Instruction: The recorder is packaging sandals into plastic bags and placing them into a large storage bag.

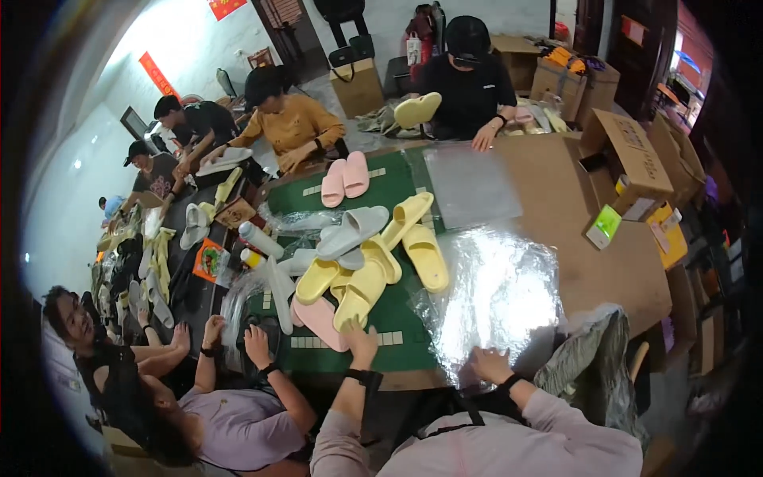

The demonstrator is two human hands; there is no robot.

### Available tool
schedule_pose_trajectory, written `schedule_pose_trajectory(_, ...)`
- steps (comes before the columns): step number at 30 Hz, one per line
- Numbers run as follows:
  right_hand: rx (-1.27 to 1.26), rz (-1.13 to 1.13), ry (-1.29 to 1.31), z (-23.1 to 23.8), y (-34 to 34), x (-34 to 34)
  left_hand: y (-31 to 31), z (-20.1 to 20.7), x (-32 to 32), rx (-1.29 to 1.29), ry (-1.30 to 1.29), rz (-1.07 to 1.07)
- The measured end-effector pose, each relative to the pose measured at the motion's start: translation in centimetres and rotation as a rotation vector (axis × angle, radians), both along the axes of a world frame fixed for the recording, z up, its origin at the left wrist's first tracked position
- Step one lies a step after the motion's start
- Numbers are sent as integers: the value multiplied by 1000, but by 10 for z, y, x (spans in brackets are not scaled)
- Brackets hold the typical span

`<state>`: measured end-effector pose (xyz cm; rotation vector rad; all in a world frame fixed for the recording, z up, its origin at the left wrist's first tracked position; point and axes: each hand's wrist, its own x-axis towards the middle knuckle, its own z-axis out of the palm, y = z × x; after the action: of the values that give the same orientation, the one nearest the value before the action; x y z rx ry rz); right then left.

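Note:
Near the table's front edge, my left hand (362, 345) has its fingers apart, with the tips at the near end of a yellow slipper (360, 296). That slipper lies on a heap with other yellow slippers (425, 258), grey slippers (354, 230) and a pink slipper (319, 319). To the right, my right hand (489, 366) rests with spread fingers on the near edge of a stack of shiny clear plastic bags (501, 290). It holds nothing that I can see.
Across the table a person in black holds up a yellow slipper (417, 110). Pink slippers (346, 179) lie at the far side, beyond a sheet of clear plastic (473, 184). A cardboard box (628, 163) stands right. A person in lilac (238, 425) sits close on my left.

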<state>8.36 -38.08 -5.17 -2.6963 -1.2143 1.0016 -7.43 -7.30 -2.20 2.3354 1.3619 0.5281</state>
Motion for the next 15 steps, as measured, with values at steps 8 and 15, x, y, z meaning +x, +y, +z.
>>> schedule_pose_trajectory(8,177,-94,-83,12,4,10,118,32,27,88,108,-130)
schedule_pose_trajectory(15,126,-101,-207,7,24,-13,174,9,71,-107,284,-633)
